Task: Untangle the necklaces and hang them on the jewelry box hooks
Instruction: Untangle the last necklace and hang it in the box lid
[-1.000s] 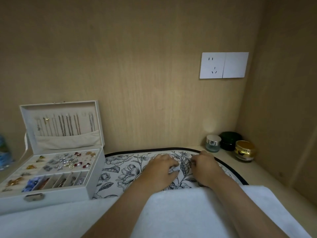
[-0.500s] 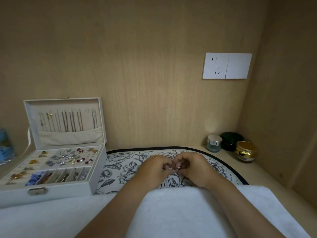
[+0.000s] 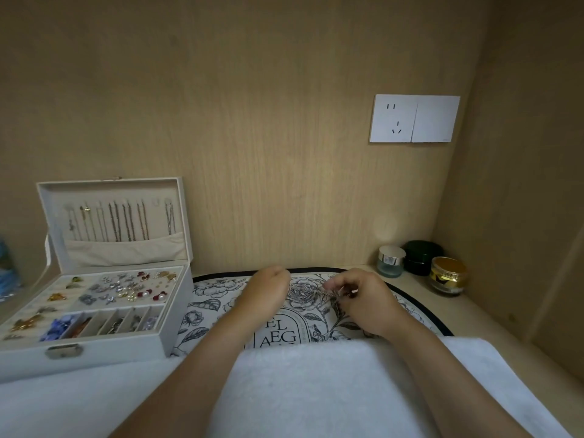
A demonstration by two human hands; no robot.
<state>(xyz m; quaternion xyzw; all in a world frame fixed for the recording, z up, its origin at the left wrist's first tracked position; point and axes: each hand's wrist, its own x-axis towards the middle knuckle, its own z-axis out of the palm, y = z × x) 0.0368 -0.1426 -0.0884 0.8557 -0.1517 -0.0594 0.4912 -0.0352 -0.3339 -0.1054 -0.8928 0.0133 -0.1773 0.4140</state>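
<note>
jewelry box (image 3: 110, 349) far left, lid (image 3: 110, 184) up, necklaces (image 3: 126, 222) hanging inside | mat (image 3: 215, 292) right of it | towel (image 3: 316, 390) before mat, overlapping its near edge | three jars (image 3: 422, 259) behind mat's right end | socket (image 3: 414, 119) on back wall (image 3: 252, 121) above them

Thin silver tangled necklace chain (image 3: 332, 295): bunched, pinched in fingertips of right hand (image 3: 368, 303) over black-and-white floral mat (image 3: 218, 289). White rectangular jewelry box (image 3: 104, 346): at left on surface, open, lid upright. Row of fine chains (image 3: 126, 222) hangs straight inside lid, lower ends tucked into beige fabric pocket (image 3: 126, 251). Small earrings (image 3: 132, 287) scattered across tray.
</note>
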